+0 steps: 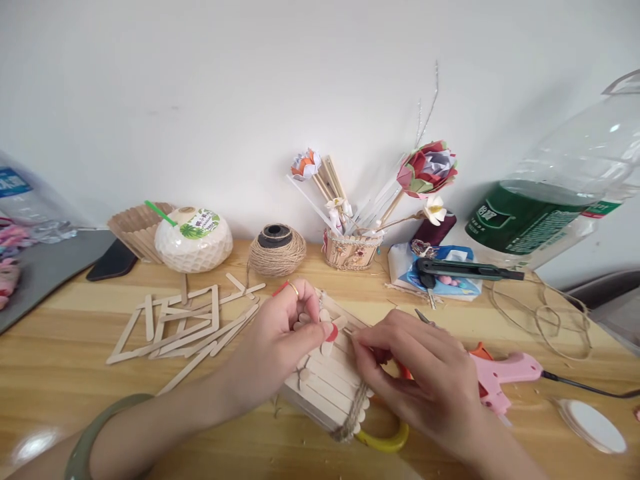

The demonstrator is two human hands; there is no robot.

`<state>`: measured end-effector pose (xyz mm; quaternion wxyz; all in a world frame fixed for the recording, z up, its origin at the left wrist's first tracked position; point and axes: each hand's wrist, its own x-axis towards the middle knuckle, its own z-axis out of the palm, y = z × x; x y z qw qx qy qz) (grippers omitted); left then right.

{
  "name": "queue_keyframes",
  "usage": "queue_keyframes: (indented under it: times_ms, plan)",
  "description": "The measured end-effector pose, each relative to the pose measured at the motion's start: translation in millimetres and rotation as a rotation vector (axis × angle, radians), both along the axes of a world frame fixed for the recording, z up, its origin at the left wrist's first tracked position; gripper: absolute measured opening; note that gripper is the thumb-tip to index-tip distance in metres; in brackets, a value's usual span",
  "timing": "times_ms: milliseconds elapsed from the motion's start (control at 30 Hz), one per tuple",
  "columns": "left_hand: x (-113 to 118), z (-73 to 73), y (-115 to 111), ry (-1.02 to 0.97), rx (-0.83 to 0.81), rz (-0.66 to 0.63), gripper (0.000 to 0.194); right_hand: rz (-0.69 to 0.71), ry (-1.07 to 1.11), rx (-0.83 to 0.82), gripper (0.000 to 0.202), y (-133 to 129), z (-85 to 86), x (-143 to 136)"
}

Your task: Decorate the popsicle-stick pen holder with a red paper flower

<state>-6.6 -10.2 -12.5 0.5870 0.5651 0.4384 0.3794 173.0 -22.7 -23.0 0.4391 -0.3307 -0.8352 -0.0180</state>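
Observation:
My left hand (pixel 287 333), with a gold ring, is closed in a pinch above a craft-stick piece (pixel 325 380). Red shows at its thumb tip; what the fingers hold, if anything, I cannot make out. Rounded stick ends form a flower shape (pixel 326 348) just below those fingertips. Twine (pixel 356 413) wraps the near end of the piece, and a small twine bow (pixel 303 375) lies on its face. At the piece's right edge, my right hand (pixel 420 373) has thumb and forefinger pressed together; anything between them is too small to name. A yellow loop (pixel 387 440) pokes out beneath.
Loose craft sticks (pixel 185 327) lie left. Behind stand a coconut-shaped container (pixel 194 240), a twine spool (pixel 277 252) and a stick pot (pixel 353 250) with paper flowers. A pink glue gun (pixel 507 373), its cord, a white disc (pixel 595 425) and a large bottle (pixel 540 207) are right.

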Motion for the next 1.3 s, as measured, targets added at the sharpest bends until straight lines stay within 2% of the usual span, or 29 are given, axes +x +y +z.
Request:
queue_keyframes:
  times_ms: [133,333,567,867,1133,1300]
  plan:
    - [-0.4,-0.3,-0.2,-0.003,-0.010,-0.003,0.022,0.031,-0.037,0.013,0.016,2.0,1.3,0.1]
    - [-1.2,-0.3,-2.7,0.020,0.007,-0.014,0.022,-0.028,-0.075,0.051,0.016,0.9,-1.0,-2.2]
    - [-1.0,-0.7,-0.8,0.027,0.023,0.003,0.022,-0.075,-0.018,0.067,0.016,2.0,-5.8,-4.2]
    - [-0.1,-2.8,-0.4,0.002,-0.001,0.012,0.022,0.010,-0.042,-0.001,0.016,1.1,-2.3,-1.5]
    - [-0.2,-2.8,-1.1,0.007,0.027,0.009,0.022,-0.093,0.014,0.009,0.017,2.8,-6.0,-3.0]
    - [-1.3,-2.3,-1.1,-0.008,0.001,0.012,0.022,-0.016,0.047,-0.056,0.016,1.0,-4.0,-1.9]
